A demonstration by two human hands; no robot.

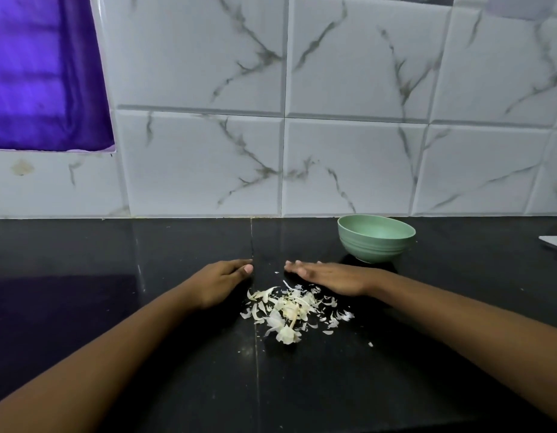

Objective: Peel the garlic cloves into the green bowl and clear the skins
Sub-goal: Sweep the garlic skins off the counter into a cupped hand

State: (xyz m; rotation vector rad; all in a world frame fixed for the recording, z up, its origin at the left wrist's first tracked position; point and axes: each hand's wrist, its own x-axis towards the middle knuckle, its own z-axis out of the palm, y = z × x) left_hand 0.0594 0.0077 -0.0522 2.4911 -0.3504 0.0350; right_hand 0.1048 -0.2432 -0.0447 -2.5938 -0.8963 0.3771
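Garlic skins (289,310) lie in a loose heap just below the middle of the frame, on a glossy black countertop (114,276). They are pale, papery flakes, cream to white. A thin yellowish stalk piece (294,318) sits among them, and a few stray bits are scattered to the heap's right and lower right.

Both hands flank the far side of the heap. The left hand (220,284) rests on the counter at the heap's upper left, with its fingers gently curved and its thumb tip pointing toward the centre, gripping nothing. The right hand (330,276) lies palm down at the heap's upper right, fingers straight and close together, its edge near the outermost flakes. It sits between the heap and the bowl. There is a small gap between the fingertips of the two hands.

A seam (255,354) in the counter runs from the wall down between the hands and past the heap's left edge.

The green bowl (376,242) stands upright right of centre, beyond the right wrist and close to the wall. Only its far inner wall shows, so I cannot tell what it holds.

A marbled tiled wall (349,151) fills the upper frame, with purple cloth (42,73) at upper left. A flat white object (553,243) is cut off at the right edge.
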